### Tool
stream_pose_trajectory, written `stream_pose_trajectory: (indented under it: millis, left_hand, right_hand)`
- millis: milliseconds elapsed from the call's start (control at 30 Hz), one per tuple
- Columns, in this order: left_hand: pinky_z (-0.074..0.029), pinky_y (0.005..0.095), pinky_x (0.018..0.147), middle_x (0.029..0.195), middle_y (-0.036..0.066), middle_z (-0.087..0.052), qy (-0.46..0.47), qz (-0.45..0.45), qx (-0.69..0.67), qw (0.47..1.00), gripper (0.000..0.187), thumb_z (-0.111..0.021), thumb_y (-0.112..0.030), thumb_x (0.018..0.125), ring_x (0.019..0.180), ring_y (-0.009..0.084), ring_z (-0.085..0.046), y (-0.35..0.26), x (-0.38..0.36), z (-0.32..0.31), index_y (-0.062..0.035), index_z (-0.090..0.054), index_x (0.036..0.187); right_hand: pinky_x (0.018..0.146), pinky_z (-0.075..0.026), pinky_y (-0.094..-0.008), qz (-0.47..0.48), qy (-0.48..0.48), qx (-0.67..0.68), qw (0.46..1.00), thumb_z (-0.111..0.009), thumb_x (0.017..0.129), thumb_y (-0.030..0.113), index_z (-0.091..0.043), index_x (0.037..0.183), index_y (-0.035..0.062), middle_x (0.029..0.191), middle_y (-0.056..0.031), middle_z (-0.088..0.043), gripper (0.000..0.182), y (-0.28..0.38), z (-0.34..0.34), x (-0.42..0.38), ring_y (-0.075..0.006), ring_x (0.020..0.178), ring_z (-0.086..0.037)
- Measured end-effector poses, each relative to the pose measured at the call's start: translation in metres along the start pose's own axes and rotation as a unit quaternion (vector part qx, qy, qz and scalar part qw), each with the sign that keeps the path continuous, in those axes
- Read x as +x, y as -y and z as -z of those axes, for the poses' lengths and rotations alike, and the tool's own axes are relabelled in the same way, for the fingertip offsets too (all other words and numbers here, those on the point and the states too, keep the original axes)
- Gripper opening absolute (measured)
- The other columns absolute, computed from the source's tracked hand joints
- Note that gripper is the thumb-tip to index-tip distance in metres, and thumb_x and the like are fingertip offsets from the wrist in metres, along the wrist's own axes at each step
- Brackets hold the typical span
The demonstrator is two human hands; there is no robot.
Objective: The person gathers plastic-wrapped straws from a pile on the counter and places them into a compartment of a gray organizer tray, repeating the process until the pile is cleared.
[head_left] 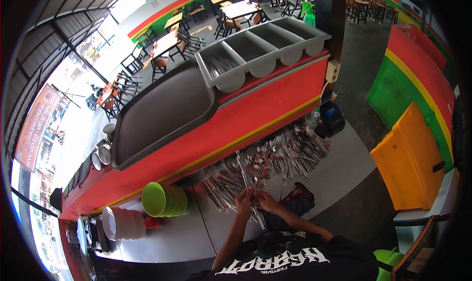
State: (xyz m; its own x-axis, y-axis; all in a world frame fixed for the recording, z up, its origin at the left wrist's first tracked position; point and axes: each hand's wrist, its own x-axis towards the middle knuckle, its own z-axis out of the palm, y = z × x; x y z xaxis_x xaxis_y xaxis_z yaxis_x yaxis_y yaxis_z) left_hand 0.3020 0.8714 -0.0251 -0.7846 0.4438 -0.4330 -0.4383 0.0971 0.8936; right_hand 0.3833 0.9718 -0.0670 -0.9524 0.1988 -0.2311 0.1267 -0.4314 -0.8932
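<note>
My left hand is closed around a few long silver pieces of cutlery, which stick out above and below the fist. Close beside it, my right hand has its fingers curled together near the same pieces; what it pinches is too small to make out. Beyond both hands, a wide heap of cutlery lies on the metal counter. More pieces, laid roughly side by side, form the heap's left part. A dark cloth-like item is just right of my hands.
A grey cutlery tray with several compartments stands on the red ledge, some cutlery in its left compartment. Left of it lies a large brown tray. Stacked green bowls and white bowls stand left. A yellow container is right.
</note>
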Motion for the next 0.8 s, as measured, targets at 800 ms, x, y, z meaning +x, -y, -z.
stream_pose_trajectory:
  millis: [800]
  left_hand:
    - [-0.045, 0.0256, 0.049, 0.083, 0.004, -0.061, 0.013, -0.218, -0.086, 0.972, 0.027, -0.046, -0.022, 0.102, 0.059, 0.0098, -0.056, -0.087, 0.031, -0.17, -0.0039, -0.051, 0.122]
  right_hand:
    - [0.051, -0.041, -0.0246, 0.038, 0.02, -0.053, 0.998, -0.043, 0.102, 0.035, -0.06, 0.097, 0.004, 0.066, 0.0017, -0.05, 0.036, 0.106, 0.109, -0.057, -0.0078, 0.057, -0.048]
